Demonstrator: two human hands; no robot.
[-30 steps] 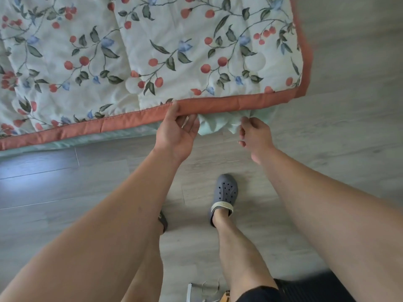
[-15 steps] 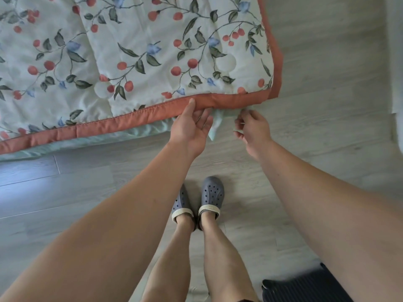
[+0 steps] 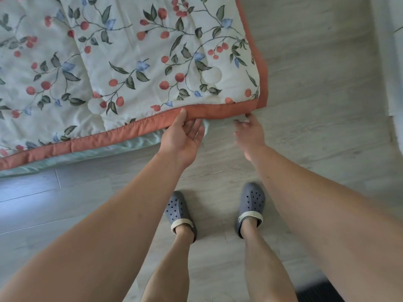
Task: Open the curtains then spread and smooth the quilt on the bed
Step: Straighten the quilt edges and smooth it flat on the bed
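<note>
Gripping the hem now: the left hand (image 3: 181, 138) has its thumb on top of the terracotta border and its fingers curled beneath, pinching the edge of the white cherry-and-leaf printed quilt (image 3: 130, 62) near its corner. That quilt lies spread across the bed, its corner hanging over the pale grey wood-plank floor (image 3: 316, 83). Just beside, the right hand (image 3: 249, 132) reaches under the same edge, fingertips pinching a small fold of pale green fabric (image 3: 241, 121) beneath. Down below, both feet stand in slate-blue perforated clogs (image 3: 250, 205), slightly apart.
</note>
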